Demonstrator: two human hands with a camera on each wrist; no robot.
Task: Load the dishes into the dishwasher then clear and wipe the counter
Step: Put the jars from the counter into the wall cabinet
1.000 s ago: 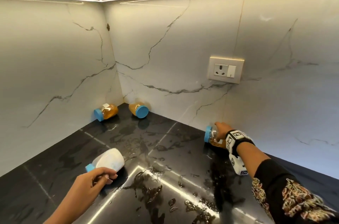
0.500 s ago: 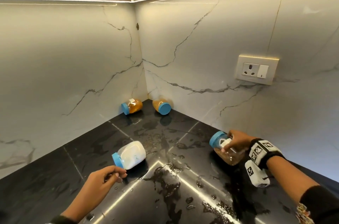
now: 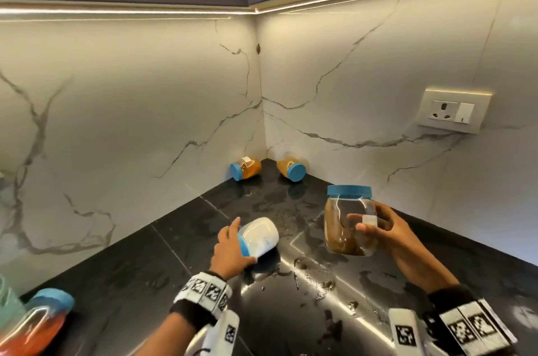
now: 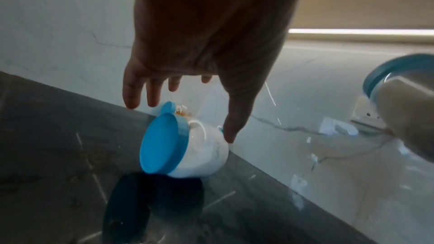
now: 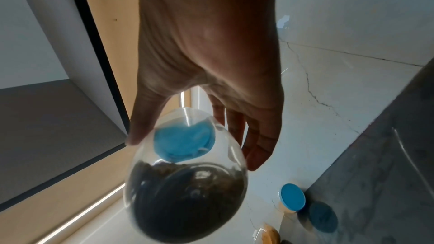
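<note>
A white jar [image 3: 260, 234] with a blue lid [image 4: 162, 146] lies on its side on the wet black counter [image 3: 131, 268]. My left hand [image 3: 238, 242] reaches over its lid end with fingers [image 4: 152, 94] straight and spread above it. The thumb tip touches the jar's side in the left wrist view. My right hand [image 3: 368, 218] holds a clear jar [image 3: 340, 227] upright above the counter. It has a blue lid and brown contents in its bottom. In the right wrist view the thumb and fingers [image 5: 256, 147] wrap the clear jar [image 5: 187, 201] from both sides.
Two blue-lidded jars of orange contents [image 3: 247, 170] [image 3: 291, 170] lie in the far corner against the marble walls. Spilled liquid [image 3: 314, 277] spreads across the counter in front of me. Another blue-lidded jar [image 3: 37, 317] lies at the bottom left. A wall socket [image 3: 452, 115] is on the right.
My right hand has lifted the clear jar off the counter by the wall and turned it upright. My left hand has moved forward onto the white jar's lid end.
</note>
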